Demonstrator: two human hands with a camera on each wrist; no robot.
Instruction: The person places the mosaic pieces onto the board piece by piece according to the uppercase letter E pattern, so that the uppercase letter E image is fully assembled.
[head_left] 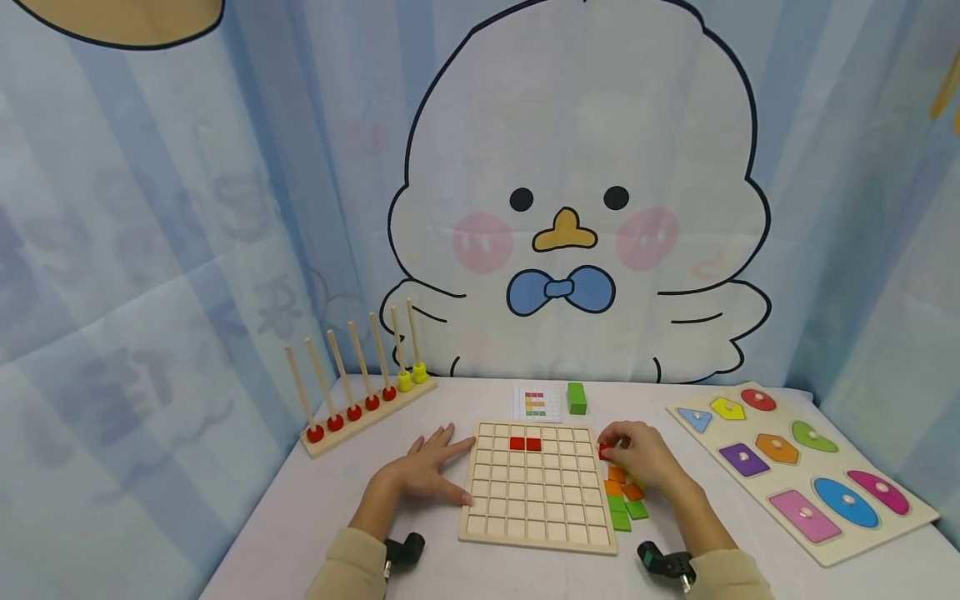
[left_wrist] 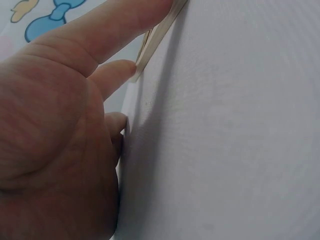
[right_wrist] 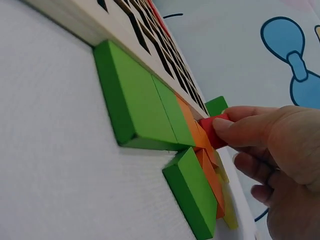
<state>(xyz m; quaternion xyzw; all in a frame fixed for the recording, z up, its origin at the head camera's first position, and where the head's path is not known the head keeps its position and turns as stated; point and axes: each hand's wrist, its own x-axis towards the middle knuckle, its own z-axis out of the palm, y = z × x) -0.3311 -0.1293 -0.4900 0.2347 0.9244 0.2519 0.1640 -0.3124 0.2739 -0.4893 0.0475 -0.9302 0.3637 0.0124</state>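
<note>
A wooden grid board [head_left: 538,500] lies on the table with two red tiles [head_left: 525,444] side by side in its upper part. My left hand [head_left: 423,468] has its fingers spread, with index finger and thumb against the board's left edge; its palm fills the left wrist view. At the board's upper right edge, my right hand [head_left: 643,454] pinches a red tile [right_wrist: 214,130] between thumb and index finger. Below that hand lie loose green tiles [right_wrist: 142,107], orange tiles [right_wrist: 212,182] and a partly hidden yellow tile [right_wrist: 229,210] beside the board.
Behind the board are a small pattern card [head_left: 536,404] and a green block [head_left: 576,398]. A peg stand [head_left: 367,417] with red and yellow beads stands at the left. On the right lies a shape puzzle board [head_left: 765,492] with knobbed pieces. A patterned curtain [head_left: 570,342] hangs behind the table.
</note>
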